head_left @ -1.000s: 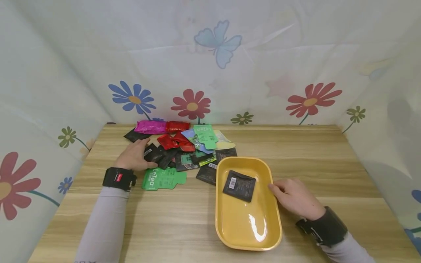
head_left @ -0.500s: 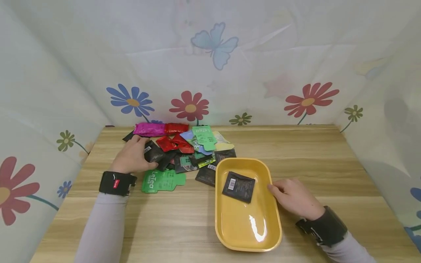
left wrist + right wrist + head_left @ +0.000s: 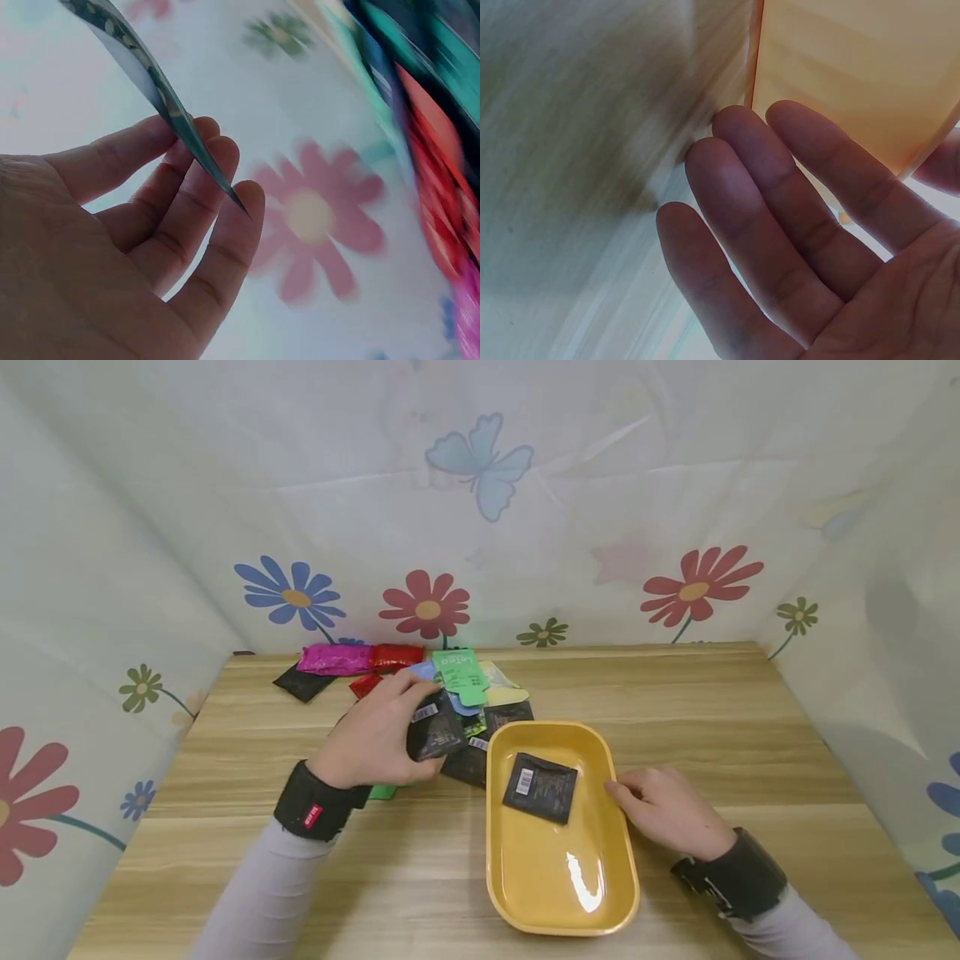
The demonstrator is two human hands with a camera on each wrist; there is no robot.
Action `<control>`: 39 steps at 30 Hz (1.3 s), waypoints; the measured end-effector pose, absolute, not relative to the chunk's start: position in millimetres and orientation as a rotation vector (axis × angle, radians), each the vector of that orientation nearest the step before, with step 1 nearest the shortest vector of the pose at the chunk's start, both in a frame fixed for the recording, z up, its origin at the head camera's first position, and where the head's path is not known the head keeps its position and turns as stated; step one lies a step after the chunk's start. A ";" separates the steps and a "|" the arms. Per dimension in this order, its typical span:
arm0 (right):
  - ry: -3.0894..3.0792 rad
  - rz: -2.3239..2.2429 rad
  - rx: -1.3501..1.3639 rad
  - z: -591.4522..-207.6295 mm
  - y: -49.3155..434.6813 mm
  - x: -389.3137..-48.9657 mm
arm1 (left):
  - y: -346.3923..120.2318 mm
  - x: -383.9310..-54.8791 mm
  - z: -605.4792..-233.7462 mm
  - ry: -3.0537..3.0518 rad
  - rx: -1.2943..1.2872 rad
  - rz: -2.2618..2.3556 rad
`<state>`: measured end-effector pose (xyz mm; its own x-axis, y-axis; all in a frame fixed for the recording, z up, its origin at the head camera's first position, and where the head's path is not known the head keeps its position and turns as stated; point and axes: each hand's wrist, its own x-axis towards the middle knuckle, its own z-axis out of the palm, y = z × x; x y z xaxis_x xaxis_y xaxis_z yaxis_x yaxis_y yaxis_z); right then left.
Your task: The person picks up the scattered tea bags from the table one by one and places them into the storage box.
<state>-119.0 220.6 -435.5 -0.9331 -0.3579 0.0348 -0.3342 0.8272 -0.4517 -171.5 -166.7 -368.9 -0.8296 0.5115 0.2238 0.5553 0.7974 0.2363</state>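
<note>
My left hand (image 3: 378,731) pinches a flat black sachet (image 3: 435,727) with a white barcode label, raised above the pile. In the left wrist view the sachet (image 3: 176,112) is seen edge-on between thumb and fingers. A yellow tray (image 3: 562,893) stands at centre right, and another black sachet (image 3: 542,787) with a barcode lies inside it. My right hand (image 3: 675,810) holds the tray's right side, thumb at the rim. In the right wrist view its fingers (image 3: 727,180) lie along the outer wall of the tray (image 3: 840,67).
Behind the left hand lie a magenta packet (image 3: 336,659), a red packet (image 3: 397,657), a green LeTea packet (image 3: 459,672), a yellow packet (image 3: 504,681) and several black sachets, partly hidden. A patterned cloth (image 3: 585,510) borders the wooden table (image 3: 697,693).
My left hand has picked the black sachet off the pile and moved right, towards the tray. The right hand keeps its place at the tray's side.
</note>
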 end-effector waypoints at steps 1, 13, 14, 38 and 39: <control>2.954 -0.719 -0.562 -435.4 220.5 -119.0 | -158.4 -168.9 -366.3 -2.810 -0.895 -0.456; 2.970 -0.712 -0.574 -433.7 220.1 -121.2 | -78.4 -145.6 -351.9 -2.652 -1.374 -0.483; 2.966 -0.714 -0.574 -433.4 219.9 -121.5 | -74.6 -144.5 -351.9 -2.650 -1.393 -0.474; 2.967 -0.714 -0.578 -436.2 221.5 -117.6 | -164.2 -172.0 -369.7 -2.904 -0.837 -0.395; 2.967 -0.714 -0.577 -435.6 221.6 -118.4 | -174.9 -178.3 -369.2 -2.915 -0.781 -0.390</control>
<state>-118.4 221.6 -435.6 -0.9304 -0.3629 0.0512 -0.3465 0.8253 -0.4459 -178.3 -174.9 -369.2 -0.8638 0.4778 0.1597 0.5030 0.8358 0.2198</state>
